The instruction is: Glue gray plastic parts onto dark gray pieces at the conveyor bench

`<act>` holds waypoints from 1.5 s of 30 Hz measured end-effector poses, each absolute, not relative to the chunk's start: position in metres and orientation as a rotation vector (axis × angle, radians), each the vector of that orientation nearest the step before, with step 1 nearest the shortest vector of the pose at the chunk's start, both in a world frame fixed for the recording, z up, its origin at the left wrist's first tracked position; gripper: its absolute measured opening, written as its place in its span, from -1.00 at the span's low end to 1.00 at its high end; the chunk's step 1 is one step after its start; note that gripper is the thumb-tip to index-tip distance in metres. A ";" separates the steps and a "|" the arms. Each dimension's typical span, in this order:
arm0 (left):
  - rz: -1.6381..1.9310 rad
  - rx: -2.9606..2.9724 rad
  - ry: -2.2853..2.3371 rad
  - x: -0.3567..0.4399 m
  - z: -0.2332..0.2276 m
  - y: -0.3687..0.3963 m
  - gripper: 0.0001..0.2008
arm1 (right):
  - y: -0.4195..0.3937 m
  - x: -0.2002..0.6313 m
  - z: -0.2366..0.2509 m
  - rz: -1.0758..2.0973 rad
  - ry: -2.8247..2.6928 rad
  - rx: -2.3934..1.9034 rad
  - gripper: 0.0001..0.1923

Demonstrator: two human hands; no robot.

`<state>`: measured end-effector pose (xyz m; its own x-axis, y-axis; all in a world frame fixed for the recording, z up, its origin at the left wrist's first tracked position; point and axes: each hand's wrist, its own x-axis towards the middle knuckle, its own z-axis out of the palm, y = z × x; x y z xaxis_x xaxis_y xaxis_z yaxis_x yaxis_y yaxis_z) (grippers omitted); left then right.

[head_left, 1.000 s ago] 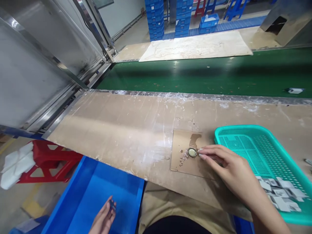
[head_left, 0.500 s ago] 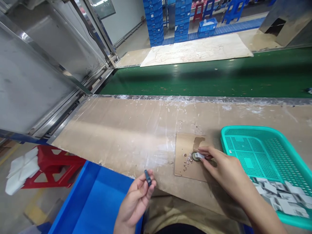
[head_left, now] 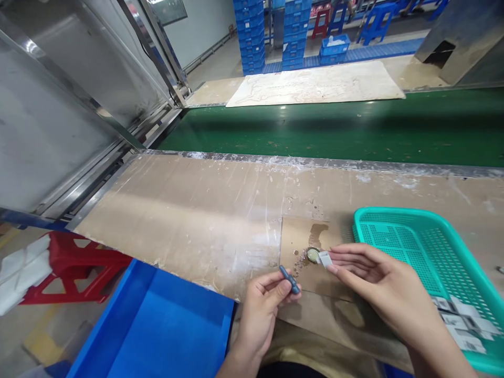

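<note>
Left hand (head_left: 263,310) now raised over table, blue piece (head_left: 290,279) nearer white piece (head_left: 325,258)

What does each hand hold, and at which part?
Left hand pinches a dark pin by its lower end. Right hand holds a white tab at its edge.

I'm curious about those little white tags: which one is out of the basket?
The white tag pinched in the right hand, beside the round cap. The other tags lie piled in the green basket.
</note>
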<state>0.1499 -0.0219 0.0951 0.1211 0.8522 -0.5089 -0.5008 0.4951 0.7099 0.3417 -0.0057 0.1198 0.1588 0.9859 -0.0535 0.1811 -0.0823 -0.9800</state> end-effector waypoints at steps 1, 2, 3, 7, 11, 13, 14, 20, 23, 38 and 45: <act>1.036 0.423 1.037 0.155 0.096 -0.021 -0.75 | -0.008 0.341 0.123 1.099 -1.148 -1.453 -0.66; 1.039 0.434 1.033 0.160 0.097 -0.020 -0.75 | -0.009 0.340 0.126 1.141 -1.117 -1.446 -0.67; 1.037 0.444 1.029 0.164 0.099 -0.019 -0.76 | -0.011 0.339 0.128 1.175 -1.097 -1.441 -0.68; 1.012 0.482 1.006 0.176 0.105 -0.014 -0.74 | -0.015 0.336 0.130 1.246 -1.065 -1.400 -0.71; 1.004 0.499 0.995 0.181 0.106 -0.012 -0.69 | -0.019 0.336 0.130 1.297 -1.070 -1.397 -0.70; 1.013 0.495 1.006 0.182 0.106 -0.012 -0.69 | -0.019 0.336 0.131 1.309 -1.070 -1.411 -0.69; 1.015 0.498 1.014 0.182 0.105 -0.012 -0.69 | -0.020 0.335 0.132 1.307 -1.068 -1.413 -0.69; 1.043 0.598 1.124 0.179 0.108 -0.011 -0.78 | -0.019 0.334 0.134 1.317 -1.113 -1.414 -0.69; 1.070 0.706 1.144 0.176 0.111 -0.009 -0.85 | -0.019 0.335 0.132 1.335 -1.171 -1.420 -0.69; 1.180 1.235 1.350 0.176 0.113 -0.011 -0.69 | -0.022 0.318 0.107 1.690 -0.807 -1.082 -0.62; 1.143 1.385 1.189 0.174 0.117 -0.017 -0.29 | -0.034 0.298 0.104 1.721 -0.369 -0.801 -0.61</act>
<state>0.1737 -0.0172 0.1174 0.0912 0.9935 0.0682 0.1075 -0.0779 0.9912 0.2983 -0.0343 0.1044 -0.1223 0.9391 -0.3212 -0.7251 -0.3055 -0.6172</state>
